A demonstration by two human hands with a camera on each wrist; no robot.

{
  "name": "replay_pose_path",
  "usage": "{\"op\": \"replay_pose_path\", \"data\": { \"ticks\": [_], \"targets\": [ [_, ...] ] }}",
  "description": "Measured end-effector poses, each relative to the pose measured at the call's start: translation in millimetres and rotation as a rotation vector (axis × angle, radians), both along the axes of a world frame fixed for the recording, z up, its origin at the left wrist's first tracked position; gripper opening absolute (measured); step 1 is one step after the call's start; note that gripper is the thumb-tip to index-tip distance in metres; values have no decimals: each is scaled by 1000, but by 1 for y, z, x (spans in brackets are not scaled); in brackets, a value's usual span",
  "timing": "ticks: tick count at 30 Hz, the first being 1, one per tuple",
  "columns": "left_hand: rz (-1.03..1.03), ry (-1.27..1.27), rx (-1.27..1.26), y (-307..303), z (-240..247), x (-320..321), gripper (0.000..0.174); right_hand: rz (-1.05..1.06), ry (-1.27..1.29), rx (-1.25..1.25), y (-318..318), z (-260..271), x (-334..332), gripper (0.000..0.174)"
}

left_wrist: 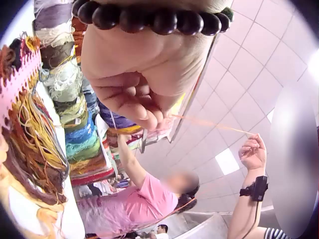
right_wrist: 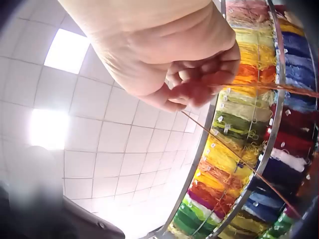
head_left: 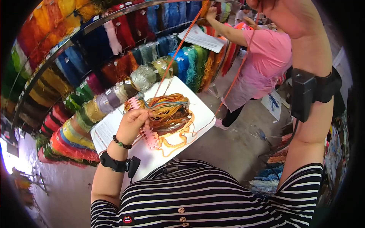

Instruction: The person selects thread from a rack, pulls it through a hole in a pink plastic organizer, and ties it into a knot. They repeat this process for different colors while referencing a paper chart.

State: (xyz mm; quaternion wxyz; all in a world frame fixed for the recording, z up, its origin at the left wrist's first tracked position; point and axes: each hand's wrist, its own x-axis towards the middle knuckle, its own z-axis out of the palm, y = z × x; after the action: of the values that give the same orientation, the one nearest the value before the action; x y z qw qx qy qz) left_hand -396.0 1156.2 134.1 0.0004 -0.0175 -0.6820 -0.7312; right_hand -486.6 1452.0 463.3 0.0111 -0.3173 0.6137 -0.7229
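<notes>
My left hand [head_left: 133,124] is over the white table [head_left: 203,123], thumb and fingertips pinching orange thread [left_wrist: 209,123] close to the pink notched card [head_left: 151,140]. Looped through that card lies a bundle of embroidery threads [head_left: 169,114] in brown, gold, orange and grey-blue. Raised high at the upper right is my right hand [head_left: 283,19], largely cut off by the head view's edge. In the right wrist view its curled fingers pinch orange-red strands [right_wrist: 269,86], and a thin end [right_wrist: 224,148] hangs from them. The strands slant up from the table towards it.
Curved racks of coloured thread skeins [head_left: 106,98] stand close at the left and front. A printed sheet [head_left: 201,38] rests on the skeins; another paper [head_left: 104,135] lies on the table's left. A person in a pink shirt [head_left: 268,53] stands just beyond the table.
</notes>
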Motion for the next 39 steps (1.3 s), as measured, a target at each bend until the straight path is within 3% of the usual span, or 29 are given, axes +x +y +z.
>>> {"op": "replay_pose_path", "data": {
  "ticks": [2, 6, 9, 11, 13, 14, 15, 16, 17, 19, 20, 21, 23, 25, 26, 27, 28, 29, 30, 34, 36, 39],
  "targets": [
    [153, -5, -50, -16, -9, 3, 20, 70, -84, 54, -15, -2, 20, 8],
    [414, 67, -39, -50, -14, 13, 21, 476, -98, 251, -21, 0, -6, 17],
    [495, 37, -96, -70, -21, 25, 20, 462, -218, -11, -45, -20, -15, 19],
    [484, -21, -103, -71, -36, 34, 19, -76, -237, -281, -79, -36, 29, 13],
    [392, -92, -128, -52, -47, 44, 19, -19, -290, -390, -75, -52, 24, 9],
    [320, -169, -171, -40, -53, 48, 19, 315, -338, -369, -40, -69, -9, 7],
    [196, -202, -251, -30, -59, 52, 19, 475, -343, -303, -25, -82, -25, 6],
    [103, -294, -160, -18, -68, 57, 20, 629, -341, -224, -9, -94, -41, 7],
    [-2, -348, -153, -8, -69, 61, 23, 605, -297, -106, -2, -103, -46, 9],
    [-44, -433, -87, 4, -83, 71, 26, 11, -137, 63, 29, -112, -77, 19],
    [-5, -477, -84, 6, -85, 76, 25, -482, 134, 171, 34, -110, -86, 26],
    [33, -523, -81, 6, -86, 81, 24, -706, 432, 307, 53, -108, -99, 31],
    [128, -556, -32, 1, -93, 85, 22, -862, 582, 359, 82, -109, -127, 30],
    [237, -534, 55, -7, -104, 86, 20, -700, 561, 390, 16, -141, -87, 25],
    [329, -532, 135, -8, -106, 84, 17, -301, 409, 358, -7, -176, -83, 21],
    [397, -541, 145, -9, -101, 78, 16, -227, 235, 624, -45, -202, -51, 19],
    [425, -555, 157, -10, -99, 73, 15, -95, 302, 762, -67, -249, -49, 17],
    [452, -572, 168, -11, -99, 70, 15, 152, 142, 808, -91, -301, -42, 16],
    [465, -577, 176, -10, -99, 68, 15, 333, 288, 792, -116, -348, -33, 17],
    [509, -564, 218, -8, -107, 63, 16, 492, -82, 780, -166, -422, 8, 23],
    [514, -531, 235, -7, -115, 61, 17, 530, -287, 780, -174, -437, 14, 25],
    [525, -462, 252, -6, -125, 58, 21, 505, -365, 803, -179, -439, 10, 26]
  ]
}}
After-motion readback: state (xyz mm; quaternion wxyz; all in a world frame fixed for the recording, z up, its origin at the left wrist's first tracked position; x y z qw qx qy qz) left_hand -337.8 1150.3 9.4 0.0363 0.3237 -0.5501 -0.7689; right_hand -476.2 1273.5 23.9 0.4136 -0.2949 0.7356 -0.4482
